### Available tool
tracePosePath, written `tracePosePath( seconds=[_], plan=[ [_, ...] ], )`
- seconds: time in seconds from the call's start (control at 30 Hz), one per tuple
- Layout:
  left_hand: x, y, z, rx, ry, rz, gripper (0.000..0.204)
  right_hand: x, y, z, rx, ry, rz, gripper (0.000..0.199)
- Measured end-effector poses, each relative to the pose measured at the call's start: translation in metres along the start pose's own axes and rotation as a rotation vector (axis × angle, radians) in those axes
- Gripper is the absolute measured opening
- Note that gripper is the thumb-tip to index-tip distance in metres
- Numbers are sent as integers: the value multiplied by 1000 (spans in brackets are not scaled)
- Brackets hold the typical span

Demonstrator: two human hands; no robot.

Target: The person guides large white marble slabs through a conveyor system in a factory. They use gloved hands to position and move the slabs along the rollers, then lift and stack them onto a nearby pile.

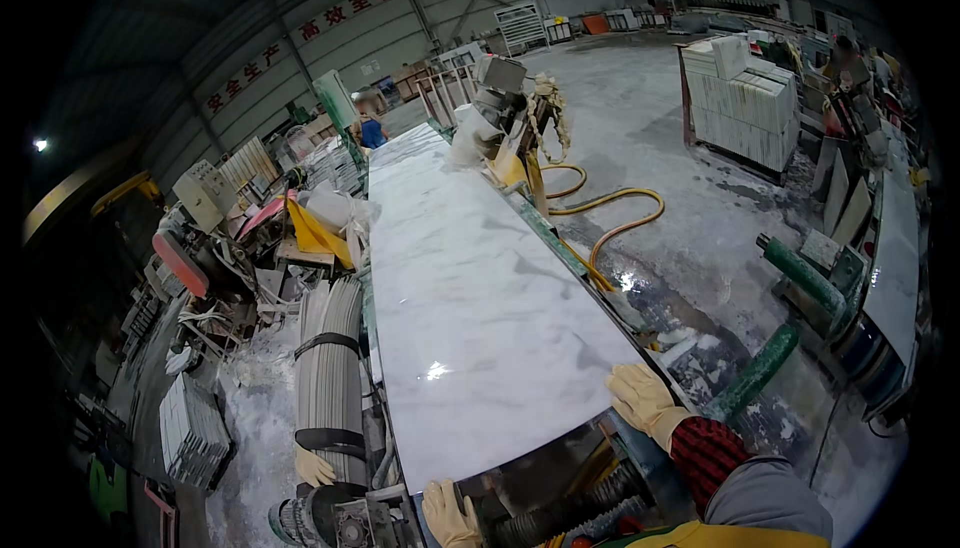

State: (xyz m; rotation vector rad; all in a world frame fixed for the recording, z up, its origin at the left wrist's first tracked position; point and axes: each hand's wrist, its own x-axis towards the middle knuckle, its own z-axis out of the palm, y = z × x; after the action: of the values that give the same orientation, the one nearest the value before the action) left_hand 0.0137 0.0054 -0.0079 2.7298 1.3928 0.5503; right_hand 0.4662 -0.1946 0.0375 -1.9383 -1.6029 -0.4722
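A long, glossy white stone slab (pixel 480 278) with grey veins lies before me on a green-framed machine bed. It reaches from the near edge to a machine head at the far end. My right hand (pixel 645 403), in a cream work glove, grips the slab's near right corner, fingers bent over the edge. At the near left corner, my left hand (pixel 450 516) in a matching glove holds the edge, its fingertips up against the slab. The underside of both grips is hidden. Below the near edge, a dark ribbed roller (pixel 570 513) shows between my hands.
A strapped bundle of strips (pixel 328 378) stands left of the bed, with a cream glove (pixel 315 468) at its foot. A yellow hose (pixel 630 193) curls on the wet floor. Green pipes (pixel 760 373) stick out at right. A person (pixel 370 128) is at the far left.
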Motion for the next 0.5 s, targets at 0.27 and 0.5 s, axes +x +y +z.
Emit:
tracePosePath(
  seconds=[0.27,0.5],
  plan=[
    [-6,7,-10,-50,-30,48,63,-20,24,23,59,-33,-1,39],
    [-18,-28,25,-7,51,75,59,-19,26,12,106,-119,-46,37]
  ],
)
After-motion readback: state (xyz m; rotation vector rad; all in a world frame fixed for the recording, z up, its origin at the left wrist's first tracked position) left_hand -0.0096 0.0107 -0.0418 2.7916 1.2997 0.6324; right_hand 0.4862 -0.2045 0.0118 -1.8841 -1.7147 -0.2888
